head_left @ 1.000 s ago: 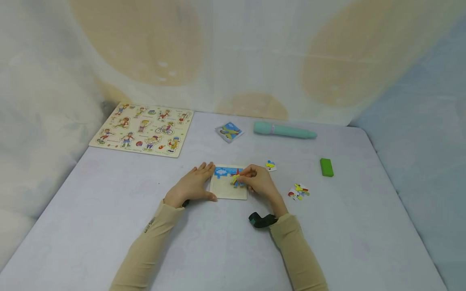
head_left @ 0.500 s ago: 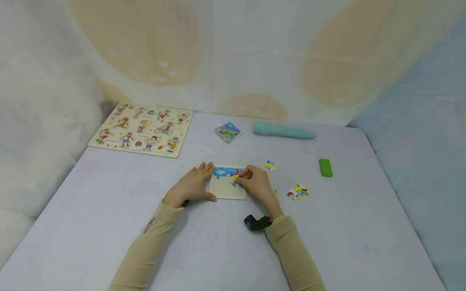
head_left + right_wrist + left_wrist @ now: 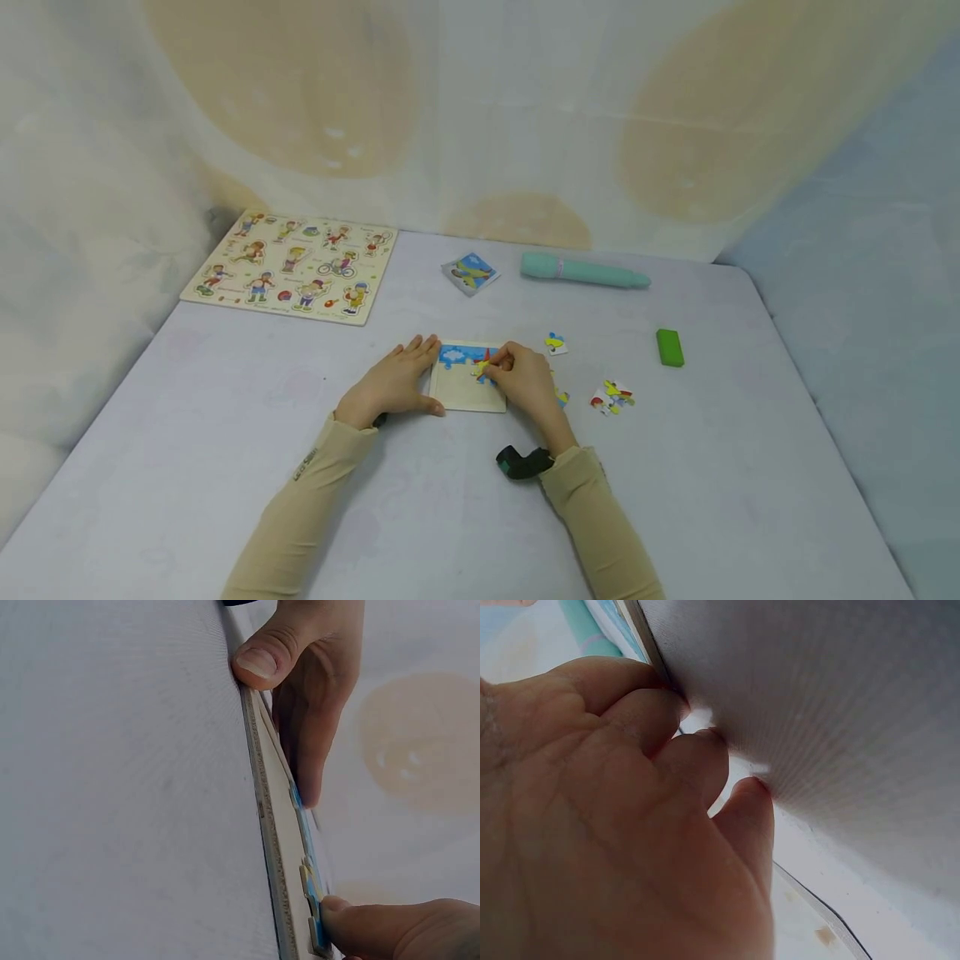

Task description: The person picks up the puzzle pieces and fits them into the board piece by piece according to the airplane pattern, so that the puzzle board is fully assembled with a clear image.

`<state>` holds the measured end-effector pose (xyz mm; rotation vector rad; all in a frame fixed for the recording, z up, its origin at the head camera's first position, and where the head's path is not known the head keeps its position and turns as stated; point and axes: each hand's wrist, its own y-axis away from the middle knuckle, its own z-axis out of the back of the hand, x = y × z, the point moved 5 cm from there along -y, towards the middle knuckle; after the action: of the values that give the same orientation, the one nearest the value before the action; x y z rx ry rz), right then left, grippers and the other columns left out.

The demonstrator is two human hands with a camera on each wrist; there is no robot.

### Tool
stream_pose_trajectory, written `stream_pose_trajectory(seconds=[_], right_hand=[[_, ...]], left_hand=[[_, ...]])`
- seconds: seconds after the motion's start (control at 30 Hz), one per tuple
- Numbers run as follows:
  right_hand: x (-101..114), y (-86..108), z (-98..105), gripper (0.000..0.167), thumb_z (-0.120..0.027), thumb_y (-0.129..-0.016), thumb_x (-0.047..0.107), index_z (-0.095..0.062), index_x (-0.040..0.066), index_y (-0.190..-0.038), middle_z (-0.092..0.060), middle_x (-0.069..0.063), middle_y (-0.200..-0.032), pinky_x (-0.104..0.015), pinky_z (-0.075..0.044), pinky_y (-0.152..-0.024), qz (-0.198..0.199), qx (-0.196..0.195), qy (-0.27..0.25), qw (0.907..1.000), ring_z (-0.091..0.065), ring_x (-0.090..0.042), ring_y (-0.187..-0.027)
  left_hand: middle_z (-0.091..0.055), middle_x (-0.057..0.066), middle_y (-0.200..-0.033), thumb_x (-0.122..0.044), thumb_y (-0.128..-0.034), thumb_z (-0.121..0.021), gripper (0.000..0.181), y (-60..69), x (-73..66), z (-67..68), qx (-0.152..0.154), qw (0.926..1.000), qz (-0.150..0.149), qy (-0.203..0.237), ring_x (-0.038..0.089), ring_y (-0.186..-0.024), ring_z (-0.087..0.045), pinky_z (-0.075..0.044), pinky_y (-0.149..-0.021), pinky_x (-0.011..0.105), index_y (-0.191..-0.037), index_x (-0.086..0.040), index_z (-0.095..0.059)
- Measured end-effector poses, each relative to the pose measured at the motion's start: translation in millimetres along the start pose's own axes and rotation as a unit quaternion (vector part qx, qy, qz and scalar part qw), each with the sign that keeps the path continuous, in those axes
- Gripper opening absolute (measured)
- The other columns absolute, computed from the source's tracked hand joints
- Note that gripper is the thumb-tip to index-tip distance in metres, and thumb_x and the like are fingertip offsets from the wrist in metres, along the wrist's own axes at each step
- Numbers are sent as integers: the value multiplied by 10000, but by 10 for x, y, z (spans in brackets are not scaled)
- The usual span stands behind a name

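On the person's right hand (image 3: pixel 522 383), thumb and fingers pinched a small yellow-and-blue jigsaw piece (image 3: pixel 480 372) at the right part of the tray (image 3: pixel 465 399); the left hand (image 3: pixel 395 382), fingers spread and gripping nothing, rested along the tray's left edge. To seat it well, I reckoned, the tabs wanted lining up with the blue sky strip (image 3: pixel 454 354) before a flat, even press, the tray held from sliding. The tray was pale wood, bare below that cloud-printed strip; loose pieces (image 3: pixel 614 395) lay rightward on the worktop (image 3: pixel 442 508).
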<state>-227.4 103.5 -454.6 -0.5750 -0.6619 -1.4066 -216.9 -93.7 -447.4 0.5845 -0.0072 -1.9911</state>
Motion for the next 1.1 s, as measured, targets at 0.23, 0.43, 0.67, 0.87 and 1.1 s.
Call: stream_pose_trajectory(seconds=[0.23, 0.43, 0.67, 0.87, 1.1], right_hand=[[-6, 25, -23, 119, -728, -859, 216, -687, 105, -868, -496, 30, -635, -210, -280, -501, 8, 5, 90, 10000, -413, -106, -557], [-25, 30, -34, 153, -702, -881, 254, -680, 102, -882, -497, 34, -630, -217, -274, -486, -154, -204, 153, 9996, -419, -105, -535], [11, 12, -33, 179, -722, -864, 284, -680, 110, -869, -540, 24, -649, -223, -303, -501, -357, -425, 127, 9984, -459, -110, -548], [7, -8, -39, 176, -722, -866, 283, -678, 113, -867, -534, 27, -648, -224, -304, -506, -354, -470, 122, 9982, -459, -111, -552], [-26, -2, -16, 173, -743, -846, 260, -684, 99, -865, -530, 22, -647, -220, -312, -516, -356, -430, -78, 9984, -456, -116, -569]], left_hand=[[-160, 149, -1619, -478, -751, -788, 1086, 14, -17, -18, 5, 10000, 20, 56, 359, -1505, -115, -146, -1218, 542, -1534, -7, -200], [-155, 155, -1617, -474, -751, -788, 1088, 9, -20, -19, 3, 10000, -21, 67, 365, -1503, -112, -143, -1218, 542, -1533, -4, -195], [-148, 148, -1619, -471, -750, -791, 1090, 6, 2, 3, -14, 10000, 21, 58, 355, -1506, -103, -138, -1222, 533, -1535, -12, -191], [-138, 143, -1622, -465, -752, -791, 1090, 20, -4, 19, 20, 9999, 37, 101, 350, -1509, -92, -129, -1224, 531, -1537, -15, -184], [-144, 150, -1619, -468, -750, -790, 1088, 25, -24, 20, 27, 9999, 5, 111, 355, -1507, -97, -133, -1221, 537, -1535, -10, -192]])
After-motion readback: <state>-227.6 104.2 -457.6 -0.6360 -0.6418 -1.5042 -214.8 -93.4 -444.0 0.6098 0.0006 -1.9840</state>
